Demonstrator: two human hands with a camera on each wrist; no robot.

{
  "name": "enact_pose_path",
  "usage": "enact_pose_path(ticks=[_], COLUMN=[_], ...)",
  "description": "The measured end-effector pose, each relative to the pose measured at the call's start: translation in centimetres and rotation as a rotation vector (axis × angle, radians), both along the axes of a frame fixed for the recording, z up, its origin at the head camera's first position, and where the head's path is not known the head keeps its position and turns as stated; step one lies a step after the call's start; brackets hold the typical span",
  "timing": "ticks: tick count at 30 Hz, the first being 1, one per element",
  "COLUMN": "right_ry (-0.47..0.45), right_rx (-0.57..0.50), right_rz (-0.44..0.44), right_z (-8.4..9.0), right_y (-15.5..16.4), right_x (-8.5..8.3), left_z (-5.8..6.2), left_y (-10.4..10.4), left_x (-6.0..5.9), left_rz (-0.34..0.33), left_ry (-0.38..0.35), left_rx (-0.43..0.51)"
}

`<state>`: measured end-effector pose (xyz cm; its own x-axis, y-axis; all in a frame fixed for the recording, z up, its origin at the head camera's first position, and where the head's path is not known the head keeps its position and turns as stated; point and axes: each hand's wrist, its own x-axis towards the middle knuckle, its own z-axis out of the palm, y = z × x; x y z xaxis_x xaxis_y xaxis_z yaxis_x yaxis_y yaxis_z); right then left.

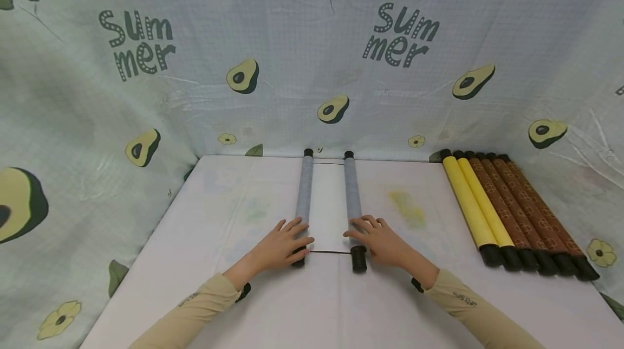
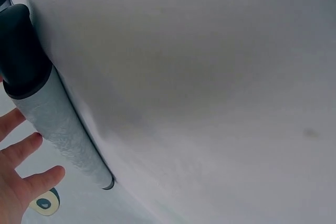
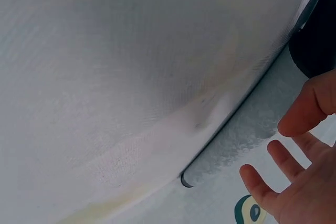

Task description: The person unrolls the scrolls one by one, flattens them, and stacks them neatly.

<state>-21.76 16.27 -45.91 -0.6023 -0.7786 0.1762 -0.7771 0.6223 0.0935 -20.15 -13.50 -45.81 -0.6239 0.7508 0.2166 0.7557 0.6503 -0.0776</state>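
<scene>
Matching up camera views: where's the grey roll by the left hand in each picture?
Head: near centre; the left grey roll runs from the backdrop toward the viewer, under the left hand.
Left wrist: left side, slanting from upper left to bottom.
Right wrist: not in it; that's the right grey roll.
Shared landmark: the backdrop's avocado print.

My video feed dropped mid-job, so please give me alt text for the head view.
A person's left hand and right hand are at the near ends of two gray rolls, one each, with a white sheet between them, on a white table. To the right lie two yellow rolls and four brown rolls; avocado-print cloth hangs behind.
</scene>
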Motion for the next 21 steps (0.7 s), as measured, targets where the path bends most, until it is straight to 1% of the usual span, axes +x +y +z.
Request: enact_pose_path(ticks=[5,10,21], right_ry=[0.019,0.026,0.032], right_rx=[0.009,-0.017,-0.033], right_rz=[-0.004,-0.005,-0.018], right_z=[-0.1,0.1,0.0], right_y=[0.5,1.0,1.9], right_x=[-0.1,0.0,0.2], left_z=[-0.1,-0.1,-0.3], left_y=[-0.4,-0.8,-1.6], left_x=[0.0,0.0,0.2], left_rz=[0.01,0.016,0.009], left_ry=[-0.008,-0.019,-0.005], left_rx=[0.012,0.025,0.066])
